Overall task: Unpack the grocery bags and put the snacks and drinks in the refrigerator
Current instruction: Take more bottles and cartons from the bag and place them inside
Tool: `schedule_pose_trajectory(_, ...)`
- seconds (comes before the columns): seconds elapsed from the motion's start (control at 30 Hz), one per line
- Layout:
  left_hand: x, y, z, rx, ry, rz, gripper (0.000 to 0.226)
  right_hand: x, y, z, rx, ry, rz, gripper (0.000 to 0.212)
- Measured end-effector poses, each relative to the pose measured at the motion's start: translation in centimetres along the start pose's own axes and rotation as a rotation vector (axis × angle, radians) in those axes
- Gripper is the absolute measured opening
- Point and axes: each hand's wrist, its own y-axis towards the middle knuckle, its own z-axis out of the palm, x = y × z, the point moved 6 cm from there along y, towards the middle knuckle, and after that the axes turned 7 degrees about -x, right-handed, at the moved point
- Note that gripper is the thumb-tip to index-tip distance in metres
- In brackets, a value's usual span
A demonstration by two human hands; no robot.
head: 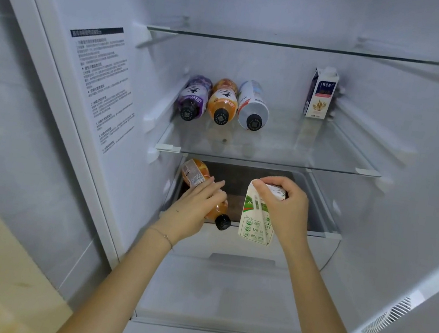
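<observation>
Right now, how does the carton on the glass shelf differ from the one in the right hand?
The blue-and-white carton stands upright on the glass shelf, untouched; the green-and-white carton is held over the drawer, gripped at its top by the right hand. The shelf carton's print is dark blue; the held carton's is green. Both are white with a round cap on a slanted top.

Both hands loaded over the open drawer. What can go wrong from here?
1. The right hand pinches the green carton only near its top, so it may slip into the drawer.
2. Raising either hand could knock the glass shelf edge just above.
3. The three bottles lying on that shelf might roll if jolted.
</observation>
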Motion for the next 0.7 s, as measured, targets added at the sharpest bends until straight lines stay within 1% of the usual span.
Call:
schedule_pose_trajectory(0.13, -0.2, -0.3, -0.8, 0.068, -0.021, -0.081, 0.060, -0.5, 0.0, 0.0, -0.004, -0.011, 0.018, 0.013)
schedule_pose_trajectory(0.23, -0.3, -0.7, -1.2, 0.121, -0.038, -0.166, 0.081, -0.6, 0.1, 0.1, -0.008, -0.015, 0.020, 0.012)
schedule_pose_trajectory(0.27, -0.5, -0.7, -1.2, 0.103, -0.034, -0.187, 0.084, -0.6, 0.2, 0.1, -0.010, -0.012, 0.023, 0.013)
schedule_pose_trajectory(0.37, -0.5, -0.5, -1.2, -0.037, -0.031, -0.207, 0.075, -0.6, 0.2, 0.4, -0.008, -0.001, 0.025, 0.014)
schedule_pose_trajectory(0.4, -0.2, -0.4, -1.0, -0.056, -0.061, -0.211, 0.073, -0.5, 0.2, 0.4, -0.004, 0.002, 0.021, 0.013)
schedule_pose_trajectory(0.53, 0.8, -0.4, -0.9, -0.018, -0.190, -0.245, 0.072, -0.5, 0.3, 0.6, 0.000, -0.003, 0.022, 0.014)
schedule_pose_trajectory(0.7, 0.3, 0.2, -1.2, 0.002, -0.281, -0.256, 0.068, -0.6, 0.6, 0.8, -0.006, -0.020, 0.031, 0.013)
